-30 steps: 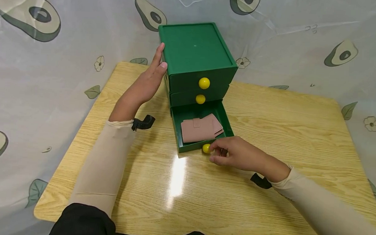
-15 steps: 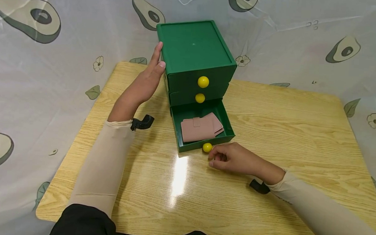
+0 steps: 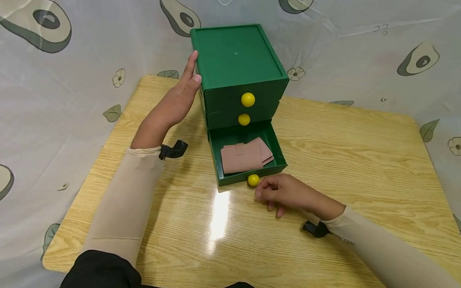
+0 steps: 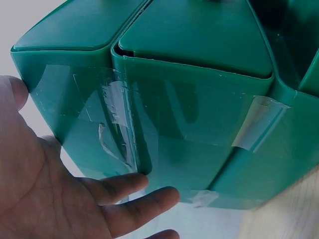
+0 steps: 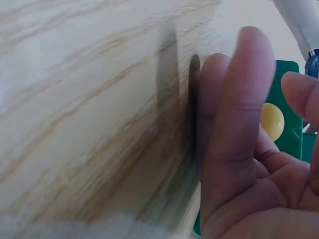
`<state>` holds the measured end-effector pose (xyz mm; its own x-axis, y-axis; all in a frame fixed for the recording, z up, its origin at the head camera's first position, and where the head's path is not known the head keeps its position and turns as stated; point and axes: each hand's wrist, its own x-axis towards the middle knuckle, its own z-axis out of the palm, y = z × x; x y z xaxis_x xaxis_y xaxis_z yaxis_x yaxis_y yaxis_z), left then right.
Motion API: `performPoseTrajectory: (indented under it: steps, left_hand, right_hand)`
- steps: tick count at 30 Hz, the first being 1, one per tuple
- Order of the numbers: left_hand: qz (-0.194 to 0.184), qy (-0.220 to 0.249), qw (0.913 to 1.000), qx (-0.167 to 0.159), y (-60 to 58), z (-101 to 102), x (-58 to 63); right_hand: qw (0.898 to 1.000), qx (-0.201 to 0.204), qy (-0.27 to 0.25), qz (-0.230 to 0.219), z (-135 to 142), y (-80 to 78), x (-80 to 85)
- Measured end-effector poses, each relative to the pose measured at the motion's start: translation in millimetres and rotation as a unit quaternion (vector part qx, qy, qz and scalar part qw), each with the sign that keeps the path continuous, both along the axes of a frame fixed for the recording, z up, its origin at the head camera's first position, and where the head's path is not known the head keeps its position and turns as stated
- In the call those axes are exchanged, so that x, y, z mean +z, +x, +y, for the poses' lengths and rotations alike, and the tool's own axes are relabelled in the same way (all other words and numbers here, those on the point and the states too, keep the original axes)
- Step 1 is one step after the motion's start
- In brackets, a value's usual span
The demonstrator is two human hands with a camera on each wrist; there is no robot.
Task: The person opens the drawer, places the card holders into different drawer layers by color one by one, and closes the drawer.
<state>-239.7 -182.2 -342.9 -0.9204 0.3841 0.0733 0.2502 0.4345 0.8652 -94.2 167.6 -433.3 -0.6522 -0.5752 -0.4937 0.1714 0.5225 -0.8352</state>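
Observation:
A green drawer cabinet [image 3: 237,55] with round yellow knobs stands at the back of the table. Its bottom drawer [image 3: 254,130] is pulled out, and a pink wallet [image 3: 242,158] lies inside. My left hand [image 3: 175,102] rests with extended fingers against the cabinet's left side; in the left wrist view its fingers [image 4: 142,211] reach along the taped green wall. Just right of the bottom drawer's yellow knob [image 3: 254,180] is my right hand [image 3: 287,192], low over the table, loosely bent and holding nothing. The right wrist view shows that knob [image 5: 272,122] beyond the fingers.
The light wooden table [image 3: 348,165] has rounded corners. Behind it hangs a pale cloth [image 3: 351,59] printed with avocados and flowers. Clear tape [image 4: 261,122] joins the cabinet's stacked units at the side. Black wrist cameras [image 3: 174,149] sit on both forearms.
My right hand has come off the bottom drawer's knob, slightly down toward me, and its lower fingers have loosened. The drawer and my left hand hold their places.

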Motion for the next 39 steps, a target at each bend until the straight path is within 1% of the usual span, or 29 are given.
performPoseTrajectory:
  steps: [4, 6, 13, 20, 25, 34, 39]
  left_hand:
    - [-0.003, 0.0, 1.0, -0.002, -0.2, 0, 0.5]
    - [-0.003, -0.002, 1.0, 0.0, -0.8, -1, 0.0]
    - [0.001, -0.009, 1.0, 0.002, -3.1, -1, -1.7]
    - [0.0, -0.01, 1.0, 0.002, -5.3, -1, -3.6]
    - [0.001, -0.009, 1.0, -0.001, -5.8, -2, -4.2]
    - [-0.003, -0.018, 0.9998, 0.003, -5.1, -1, -2.7]
    - [-0.004, -0.018, 0.9998, 0.003, -5.0, -2, -2.6]
  right_hand:
    - [0.998, -0.024, -0.021, -0.055, -1, -4.1, -2.9]
    - [0.996, -0.032, -0.03, -0.073, -2, -5.9, -4.2]
    - [0.992, -0.054, -0.056, -0.1, -4, -10.5, -6.4]
    - [0.984, -0.079, -0.084, -0.137, -9, -12.8, -8.3]
    - [0.981, -0.089, -0.092, -0.144, -10, -12.9, -10.2]
    - [0.979, -0.105, -0.1, -0.144, -13, -12.1, -10.2]
    - [0.978, -0.118, -0.102, -0.136, -14, -13.4, -8.4]
